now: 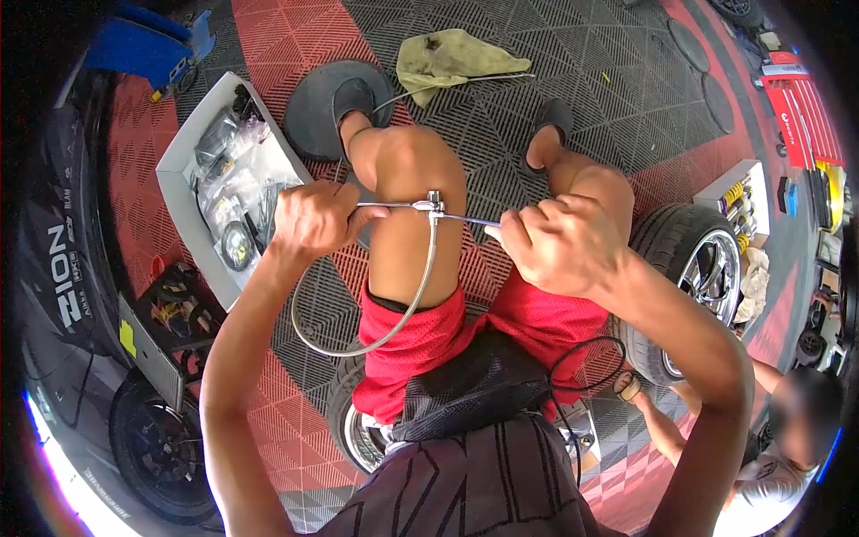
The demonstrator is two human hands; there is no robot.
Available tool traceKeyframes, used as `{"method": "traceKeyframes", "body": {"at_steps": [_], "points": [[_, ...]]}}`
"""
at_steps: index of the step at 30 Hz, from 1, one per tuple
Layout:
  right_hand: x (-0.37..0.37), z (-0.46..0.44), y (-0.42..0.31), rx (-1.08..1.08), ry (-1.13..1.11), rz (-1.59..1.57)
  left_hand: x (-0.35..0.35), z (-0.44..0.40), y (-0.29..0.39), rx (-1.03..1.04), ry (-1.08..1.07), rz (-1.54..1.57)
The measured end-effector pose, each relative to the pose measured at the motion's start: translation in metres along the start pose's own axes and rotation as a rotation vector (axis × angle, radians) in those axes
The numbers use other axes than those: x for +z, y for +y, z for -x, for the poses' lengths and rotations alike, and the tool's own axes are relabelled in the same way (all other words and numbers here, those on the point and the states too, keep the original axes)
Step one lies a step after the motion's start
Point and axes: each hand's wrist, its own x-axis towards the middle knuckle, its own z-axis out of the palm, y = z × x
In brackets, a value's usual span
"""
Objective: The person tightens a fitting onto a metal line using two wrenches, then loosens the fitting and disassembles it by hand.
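Note:
My left hand [313, 217] is closed around a slim silver wrench [386, 205] that points inward. From the other side, my right hand [562, 243] grips a second silver wrench [470, 219]. Both tools meet at a small metal fitting [434, 203] above my knee. Below the fitting hangs a braided hose [420, 295], which loops down and left before passing behind my leg. Fingers cover most of both handles, and the exact shape of the wrench heads is too small to tell.
A white box [183, 166] of bagged parts lies left. A stained cloth [456, 58] is on the tiled floor. A wheel [689, 277] stands right, near a box of yellow coil springs [738, 201]. A person [778, 465] crouches lower right; a dark car [67, 268] is left.

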Motion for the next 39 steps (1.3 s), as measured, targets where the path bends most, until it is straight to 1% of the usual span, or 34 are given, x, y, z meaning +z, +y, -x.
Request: {"method": "traceKeyframes", "body": {"at_steps": [14, 24, 28, 33, 39], "points": [[0.006, 0.005, 0.003, 0.002, 0.065, -0.015, 0.006, -0.001, -0.001, 0.009, -0.007, 0.017], [0.008, 0.01, 0.005, 0.018, 0.071, -0.027, 0.004, -0.004, 0.001, -0.004, -0.007, -0.013], [0.008, 0.012, 0.009, -0.007, 0.064, -0.067, 0.008, -0.003, 0.0, 0.013, 0.008, 0.005], [0.008, 0.012, 0.008, -0.018, 0.082, -0.072, 0.004, -0.003, 0.003, -0.025, -0.036, 0.018], [0.01, 0.012, 0.007, -0.002, 0.132, -0.072, 0.005, -0.005, 0.001, 0.017, -0.009, -0.017]]}}
